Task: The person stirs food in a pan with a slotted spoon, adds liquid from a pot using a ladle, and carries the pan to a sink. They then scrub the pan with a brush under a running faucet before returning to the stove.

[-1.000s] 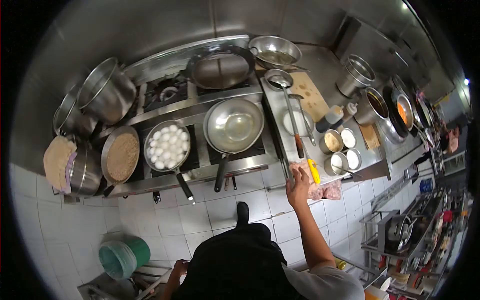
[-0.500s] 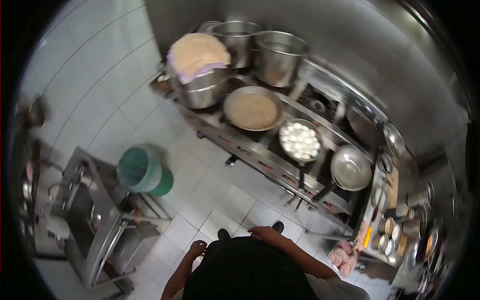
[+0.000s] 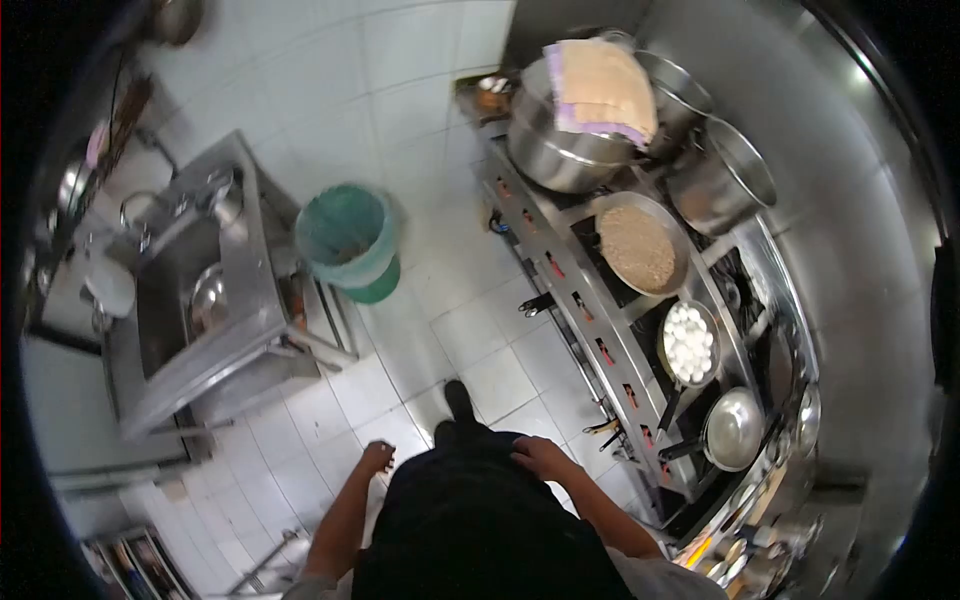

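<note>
My left hand point(image 3: 379, 457) hangs over the tiled floor at the left side of my dark apron point(image 3: 470, 520), its fingers loosely bent and apart, with nothing visible in it. At the apron's right edge, my right hand point(image 3: 543, 458) has its fingers loosely spread, their tips right at the cloth, and it holds nothing I see. The stove point(image 3: 590, 340) stands to the right of both hands. On it are a pan of brown, grainy food point(image 3: 636, 246), a frying pan with white round pieces point(image 3: 689, 342) and a bare metal pan point(image 3: 735, 428).
A green bin point(image 3: 348, 235) stands on the floor ahead. The metal sink point(image 3: 225, 290) is on the left, its corner jutting out. A large pot point(image 3: 565, 145) topped by a folded cloth point(image 3: 605, 90) and a tall pot point(image 3: 722, 178) stand at the stove's far end. Pan handles overhang its front.
The view has turned left, so the stove now runs along my right and the sink and bin sit more ahead. A foot has stepped forward. Both hands stay low beside the apron.
</note>
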